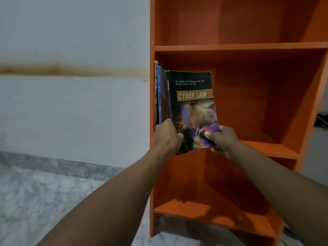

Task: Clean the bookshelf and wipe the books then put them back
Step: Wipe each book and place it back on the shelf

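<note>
An orange bookshelf point(239, 47) stands in front of me with several open compartments. A dark paperback titled "Cyber Law" point(192, 105) is upright at the left end of the middle compartment, its lower edge bent. My right hand point(222, 141) grips its lower right corner. My left hand point(166, 135) holds its lower left, by the spine. Two or three thin books point(159, 96), one blue, stand against the left wall of the compartment, right beside it.
The upper and lower compartments hold nothing visible. A pale wall point(71, 103) with a brown stain band lies to the left. The floor point(35, 201) is grey marbled tile. A dark object point(322, 121) shows past the shelf's right side.
</note>
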